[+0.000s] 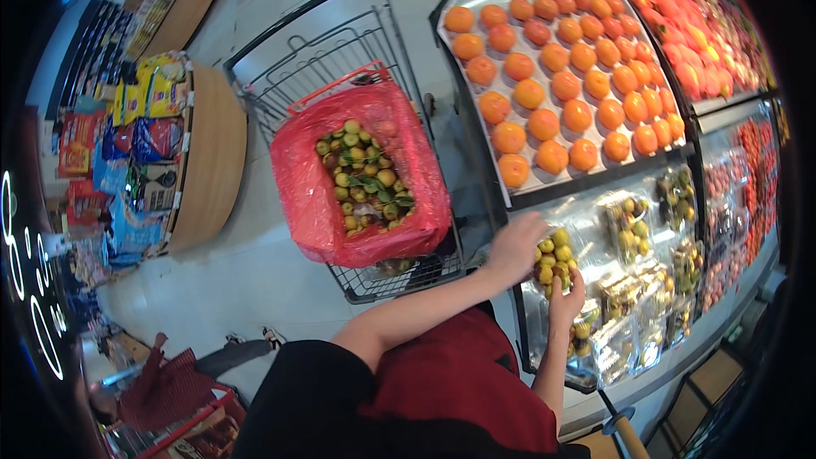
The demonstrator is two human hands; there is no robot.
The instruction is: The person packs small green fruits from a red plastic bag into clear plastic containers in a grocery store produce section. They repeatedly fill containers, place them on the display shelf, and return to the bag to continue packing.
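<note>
A pack of small green-brown fruit, jujubes by their look, is at the near left part of the display stand. My right hand grips its near end, thumb and fingers against the fruit. My left hand is at the pack's left side, blurred by motion; its finger posture is unclear. To the left, a shopping cart carries a crate lined with a red plastic bag. Loose fruit of the same kind, some with green leaves, fills the lined crate.
Beyond the packs, orange persimmons sit in rows on a white tray. More clear plastic fruit packs lie on the stand's metal surface. A curved wooden shelf with bagged snacks is at left. Another person is at lower left.
</note>
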